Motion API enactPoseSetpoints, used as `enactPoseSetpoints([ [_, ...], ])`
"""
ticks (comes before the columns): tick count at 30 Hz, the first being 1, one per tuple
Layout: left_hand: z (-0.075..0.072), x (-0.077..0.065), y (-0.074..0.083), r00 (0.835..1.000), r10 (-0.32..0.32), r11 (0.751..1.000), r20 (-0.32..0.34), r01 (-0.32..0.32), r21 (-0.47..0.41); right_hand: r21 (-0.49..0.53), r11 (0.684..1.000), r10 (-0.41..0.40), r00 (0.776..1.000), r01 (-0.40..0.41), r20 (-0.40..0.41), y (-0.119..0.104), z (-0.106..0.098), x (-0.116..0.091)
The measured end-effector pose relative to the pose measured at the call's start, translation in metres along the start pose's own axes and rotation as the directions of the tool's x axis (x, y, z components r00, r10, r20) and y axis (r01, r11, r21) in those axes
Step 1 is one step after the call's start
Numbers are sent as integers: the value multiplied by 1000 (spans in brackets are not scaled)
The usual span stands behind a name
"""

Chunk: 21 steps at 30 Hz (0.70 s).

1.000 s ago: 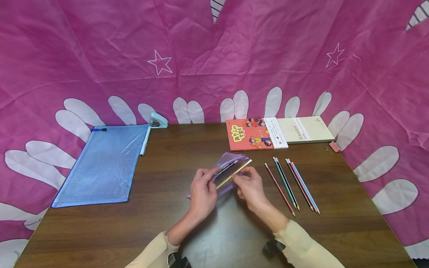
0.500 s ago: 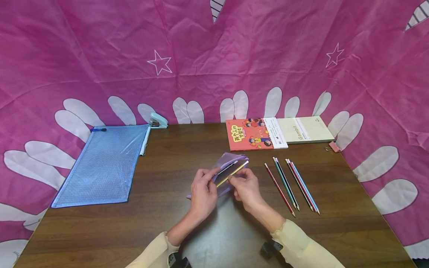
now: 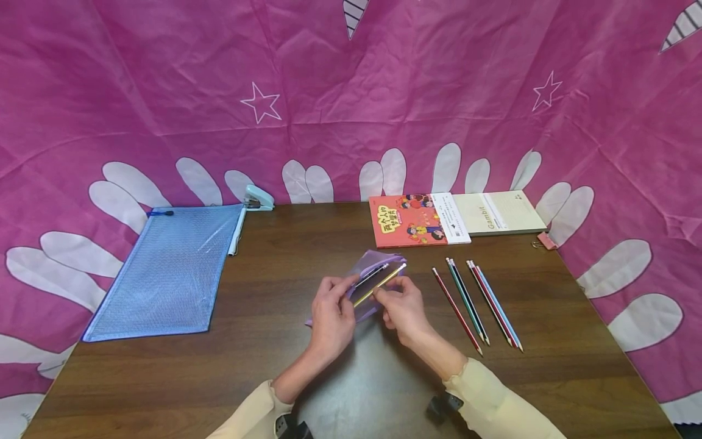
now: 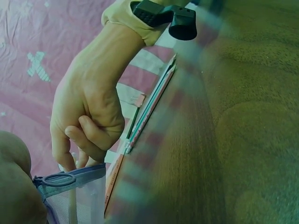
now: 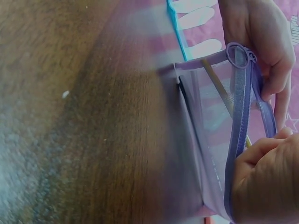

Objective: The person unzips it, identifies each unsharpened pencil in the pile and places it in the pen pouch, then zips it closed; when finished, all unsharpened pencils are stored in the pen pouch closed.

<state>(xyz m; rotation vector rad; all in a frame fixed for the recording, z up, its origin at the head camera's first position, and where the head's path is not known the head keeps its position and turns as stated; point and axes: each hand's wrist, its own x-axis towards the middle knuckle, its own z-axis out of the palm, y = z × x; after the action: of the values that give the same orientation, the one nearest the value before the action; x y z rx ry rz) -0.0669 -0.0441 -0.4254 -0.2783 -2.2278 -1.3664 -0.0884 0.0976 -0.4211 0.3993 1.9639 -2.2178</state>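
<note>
A purple mesh zip pouch is held tilted over the middle of the table, its zip open. My left hand grips the pouch along its near-left side, fingers at the opening. Between thumb and fingers, my right hand pinches a yellow pencil at the mouth. Through the mesh in the right wrist view, the yellow pencil slants inside, and a dark pencil lies along the pouch's lower side. The left wrist view shows the zip's ring pull beside the opening. Part of the pouch is hidden behind both hands.
Right of my hands lie several pencils, among them a red one and a light blue one. Behind are a red book, a cream notebook and a pink clip. A blue mesh folder and a stapler are left.
Early on, my right hand shifted slightly left and down with the yellow pencil, whose white end now sits lower toward the pouch. In the last half second both hands have hardly moved.
</note>
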Motion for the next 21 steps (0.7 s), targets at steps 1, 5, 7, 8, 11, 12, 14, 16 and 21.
enactPoseSetpoints([
  [1, 0, 0, 0, 1000, 0, 1000, 0, 0, -1, -8, 1000, 4, 1000, -4, 0, 0, 0, 0],
  [5, -1, 0, 0, 1000, -2, 1000, -2, 2, -1, -40, 999, 14, 1000, -14, 1, -1, -1, 0],
  [7, -1, 0, 0, 1000, 3, 1000, -5, -3, -1, -56, 998, 22, 1000, -22, 2, -1, -1, 0],
  [8, -1, 0, 0, 1000, 5, 1000, -7, -5, -1, -63, 998, 23, 1000, -23, 4, -1, -1, 0],
  [11, -1, 0, 0, 1000, 10, 1000, -13, -10, 1, -76, 997, 31, 999, -30, 14, -2, -1, 1],
  [12, -1, 0, 0, 1000, 10, 1000, -15, -10, 0, -79, 996, 34, 999, -33, 18, -2, -2, 1],
  [14, -1, 1, 0, 1000, 7, 1000, -16, -7, 0, -84, 996, 45, 999, -42, 24, -3, -2, 1],
  [16, -1, 1, 0, 1000, 5, 1000, -15, -5, 1, -93, 994, 54, 998, -50, 33, -3, -2, 1],
  [21, -2, 0, 1, 1000, -2, 1000, -11, 2, -5, -120, 991, 72, 996, -65, 51, -5, -4, 1],
])
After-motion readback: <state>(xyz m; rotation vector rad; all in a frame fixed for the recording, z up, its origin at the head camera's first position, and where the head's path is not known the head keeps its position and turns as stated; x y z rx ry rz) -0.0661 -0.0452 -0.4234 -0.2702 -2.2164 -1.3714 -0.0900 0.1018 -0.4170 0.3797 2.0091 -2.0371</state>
